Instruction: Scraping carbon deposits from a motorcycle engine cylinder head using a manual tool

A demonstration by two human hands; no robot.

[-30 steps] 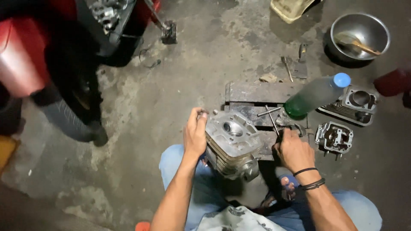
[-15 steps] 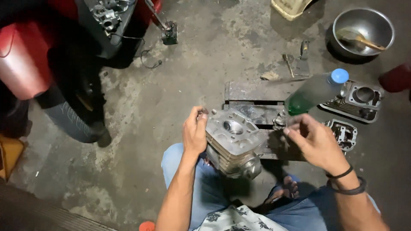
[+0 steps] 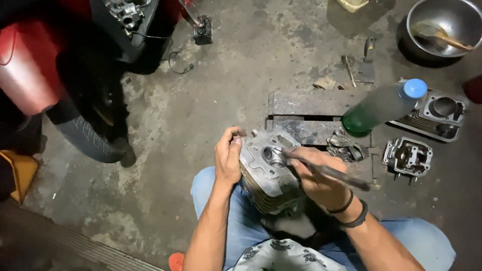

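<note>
Fingers of the right hand are closed round a long, thin dark tool, its tip set at the round port in the top face of the finned grey cylinder head. Left hand clamps the head's left edge, thumb and fingers curled over the rim. Head rests on the person's lap, above the blue-trousered knees, tilted slightly toward the camera. Judgement: the step in hand looks like scraping or cleaning at the port; the next move would call for a steady left-hand grip and small, controlled tool strokes that stay off the machined face. Just beyond the head: a dark slatted pallet on the concrete floor, a crumpled rag on it. Beside that, a clear bottle with green liquid and a blue cap. Further right, two more engine castings. Far right top, a steel bowl. Left, a motorbike tyre and red bodywork.
</note>
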